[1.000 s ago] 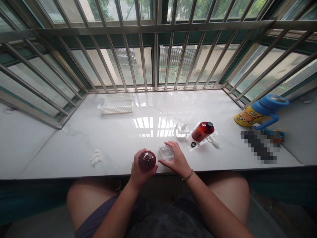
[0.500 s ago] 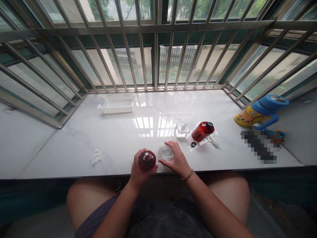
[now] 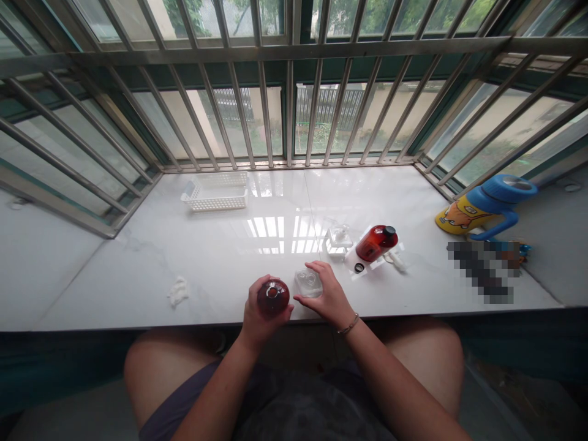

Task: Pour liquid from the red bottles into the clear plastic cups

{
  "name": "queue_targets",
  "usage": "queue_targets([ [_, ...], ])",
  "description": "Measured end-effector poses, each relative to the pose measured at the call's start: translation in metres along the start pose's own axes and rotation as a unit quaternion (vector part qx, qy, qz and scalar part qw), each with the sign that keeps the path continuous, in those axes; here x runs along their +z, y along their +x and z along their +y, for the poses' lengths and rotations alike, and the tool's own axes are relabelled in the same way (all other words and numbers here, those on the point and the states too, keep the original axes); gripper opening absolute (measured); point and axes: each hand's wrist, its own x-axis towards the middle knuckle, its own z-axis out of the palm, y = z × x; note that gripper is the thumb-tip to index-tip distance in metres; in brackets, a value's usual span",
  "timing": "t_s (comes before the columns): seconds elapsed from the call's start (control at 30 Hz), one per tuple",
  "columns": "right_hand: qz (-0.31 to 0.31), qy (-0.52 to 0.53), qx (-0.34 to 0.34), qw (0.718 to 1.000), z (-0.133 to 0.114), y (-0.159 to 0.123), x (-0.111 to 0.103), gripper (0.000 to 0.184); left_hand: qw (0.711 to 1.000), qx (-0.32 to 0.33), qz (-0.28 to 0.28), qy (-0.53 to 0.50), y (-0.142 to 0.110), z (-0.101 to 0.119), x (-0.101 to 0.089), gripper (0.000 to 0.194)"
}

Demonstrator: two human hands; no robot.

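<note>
My left hand (image 3: 263, 315) is wrapped round a dark red-brown bottle (image 3: 272, 297), seen from above with its round neck uncapped. Just to its right, a clear square bottle (image 3: 307, 282) stands on the white counter. My right hand (image 3: 328, 294) has thumb and fingers curved about that clear bottle, gripping it from the right. Past my right hand are a second clear square container (image 3: 339, 240) and a tilted-looking red bottle (image 3: 374, 244) with a black cap. A small black ring (image 3: 359, 267) lies in front of the red bottle.
A white perforated basket (image 3: 218, 202) sits at the back left. Crumpled white tissue (image 3: 178, 292) lies at the left front, a small whitish item (image 3: 395, 262) by the red bottle. At right stand a blue-and-yellow flask (image 3: 473, 208) and a pixelated dark object (image 3: 482, 269). Metal window bars (image 3: 289, 116) close off the back.
</note>
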Motion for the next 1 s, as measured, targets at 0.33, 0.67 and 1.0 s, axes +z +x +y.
queue_targets([
  [0.33,0.002,-0.001,-0.002,1.0,0.002,-0.0002,0.0005,0.081,1.0,-0.004,-0.003,0.008,-0.0009,-0.0021,0.0003,0.082],
  [0.67,0.001,0.002,-0.003,1.0,0.0013,-0.0005,0.0001,0.08,1.0,0.002,-0.001,0.004,-0.0006,-0.0015,0.0007,0.082],
  [1.0,-0.001,0.003,-0.001,1.0,0.0004,-0.0006,0.0,0.08,1.0,-0.003,-0.004,0.002,-0.0008,-0.0021,0.0,0.083],
])
